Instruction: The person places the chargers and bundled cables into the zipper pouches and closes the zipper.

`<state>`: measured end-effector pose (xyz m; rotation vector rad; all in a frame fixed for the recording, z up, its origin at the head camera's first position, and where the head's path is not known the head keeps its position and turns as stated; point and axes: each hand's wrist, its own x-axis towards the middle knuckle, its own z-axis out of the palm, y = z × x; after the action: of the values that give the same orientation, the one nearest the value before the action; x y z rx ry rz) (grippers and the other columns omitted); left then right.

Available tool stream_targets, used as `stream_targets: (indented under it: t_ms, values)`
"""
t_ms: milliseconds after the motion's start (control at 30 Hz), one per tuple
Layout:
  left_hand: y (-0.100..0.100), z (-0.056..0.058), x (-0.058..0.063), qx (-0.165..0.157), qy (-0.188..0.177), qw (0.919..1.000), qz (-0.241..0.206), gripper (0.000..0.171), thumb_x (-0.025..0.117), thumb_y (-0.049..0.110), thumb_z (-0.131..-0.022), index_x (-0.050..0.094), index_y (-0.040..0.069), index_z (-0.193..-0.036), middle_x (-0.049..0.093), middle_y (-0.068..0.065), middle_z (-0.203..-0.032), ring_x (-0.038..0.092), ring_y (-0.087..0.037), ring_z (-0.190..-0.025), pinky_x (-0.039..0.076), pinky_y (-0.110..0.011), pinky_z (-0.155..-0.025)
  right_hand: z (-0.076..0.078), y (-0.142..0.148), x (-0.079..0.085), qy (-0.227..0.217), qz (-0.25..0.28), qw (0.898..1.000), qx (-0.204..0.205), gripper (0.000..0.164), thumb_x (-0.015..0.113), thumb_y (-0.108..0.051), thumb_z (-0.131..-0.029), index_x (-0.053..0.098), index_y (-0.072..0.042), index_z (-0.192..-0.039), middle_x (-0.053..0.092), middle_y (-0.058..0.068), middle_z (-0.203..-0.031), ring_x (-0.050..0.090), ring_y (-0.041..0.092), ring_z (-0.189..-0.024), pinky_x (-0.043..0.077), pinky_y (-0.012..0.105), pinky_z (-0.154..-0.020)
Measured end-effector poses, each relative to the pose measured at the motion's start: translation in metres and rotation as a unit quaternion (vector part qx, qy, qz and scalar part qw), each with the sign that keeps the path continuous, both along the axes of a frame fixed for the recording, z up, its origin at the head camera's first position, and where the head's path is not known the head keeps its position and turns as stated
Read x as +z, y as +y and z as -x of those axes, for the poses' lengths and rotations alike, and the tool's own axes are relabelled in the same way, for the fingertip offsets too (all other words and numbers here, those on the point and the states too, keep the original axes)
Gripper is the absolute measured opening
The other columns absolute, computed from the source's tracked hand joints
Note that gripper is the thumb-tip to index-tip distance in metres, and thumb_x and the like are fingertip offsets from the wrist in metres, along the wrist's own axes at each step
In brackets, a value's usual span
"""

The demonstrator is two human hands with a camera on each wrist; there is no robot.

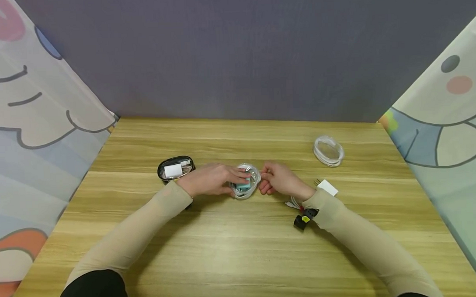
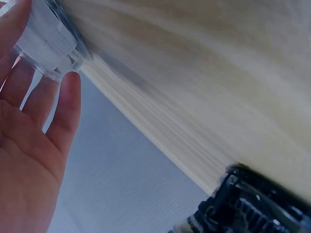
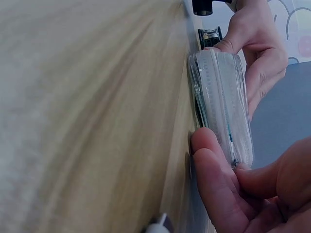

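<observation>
A clear, round zip case [image 1: 256,176] stands at the middle of the table, with a teal block [image 1: 243,184] showing inside it. My left hand [image 1: 211,179] grips its left side, fingers over the top and thumb at the near edge. At the opposite side, my right hand [image 1: 281,181] pinches the end of the zipper between thumb and fingers. The right wrist view shows the zipper [image 3: 221,97] running along the case's side wall; the small pull is mostly covered by the fingertips. Behind my left wrist lies a black oval case [image 1: 160,168].
A white charger plug [image 1: 173,170] and cable lie in the black case. On the right are a coiled white cable [image 1: 318,154], another white plug [image 1: 327,187] with prongs, and a white cable end [image 1: 292,204] partly under my right forearm. A grey panel [image 1: 235,57] borders the table's back.
</observation>
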<state>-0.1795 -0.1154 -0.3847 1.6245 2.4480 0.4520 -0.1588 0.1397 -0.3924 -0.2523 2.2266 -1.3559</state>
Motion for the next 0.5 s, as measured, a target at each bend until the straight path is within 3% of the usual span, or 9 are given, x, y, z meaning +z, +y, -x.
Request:
stream_targets:
  t_ms: [500]
  values:
    - [0.001, 0.0, 0.001, 0.026, 0.005, 0.9996, 0.007, 0.049, 0.075, 0.03, -0.091, 0.062, 0.021, -0.138, 0.048, 0.008, -0.149, 0.045, -0.012, -0.135, 0.044, -0.033, -0.104, -0.025, 0.001, 0.002, -0.037, 0.019, 0.999, 0.028, 0.016, 0.043, -0.002, -0.105, 0.053, 0.005, -0.096, 0.07, 0.015, -0.08, 0.07, 0.022, -0.069, 0.059, 0.033, -0.061]
